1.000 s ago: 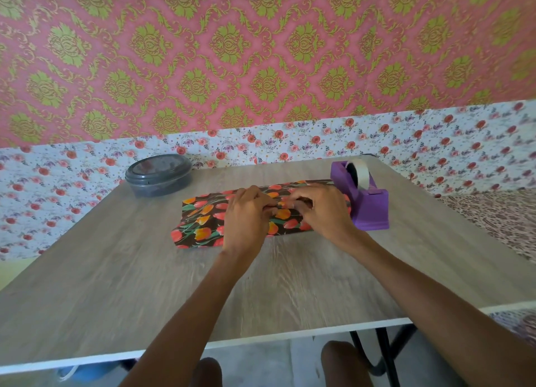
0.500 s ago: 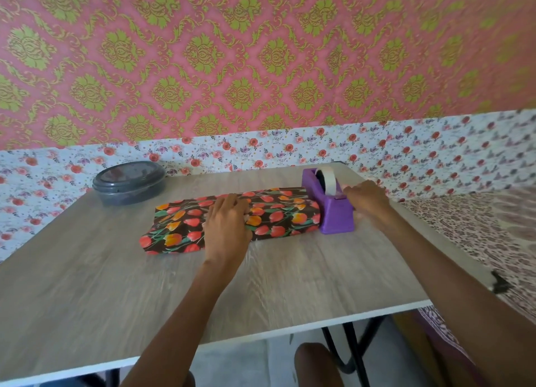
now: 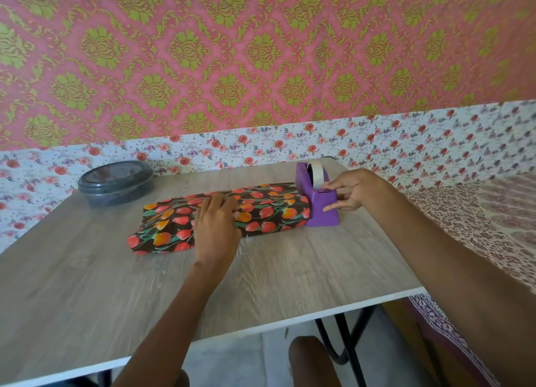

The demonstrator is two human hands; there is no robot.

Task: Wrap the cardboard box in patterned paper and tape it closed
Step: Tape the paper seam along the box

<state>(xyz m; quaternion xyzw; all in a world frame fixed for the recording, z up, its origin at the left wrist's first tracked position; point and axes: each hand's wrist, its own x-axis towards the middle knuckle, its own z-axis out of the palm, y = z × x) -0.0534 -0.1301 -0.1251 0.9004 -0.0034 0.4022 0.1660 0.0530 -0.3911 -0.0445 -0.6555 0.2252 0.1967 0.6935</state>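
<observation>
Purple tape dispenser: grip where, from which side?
Grip the tape dispenser by its low front block, coming from the right and above: thumb on top, fingers on the flat right wall. Its left wall seems to sit against the wrapped box, and the tape roll fills the rear top. The right hand touches it from that side.

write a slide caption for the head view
Left hand presses the wrapped box while right hand touches the purple tape dispenser.
</observation>
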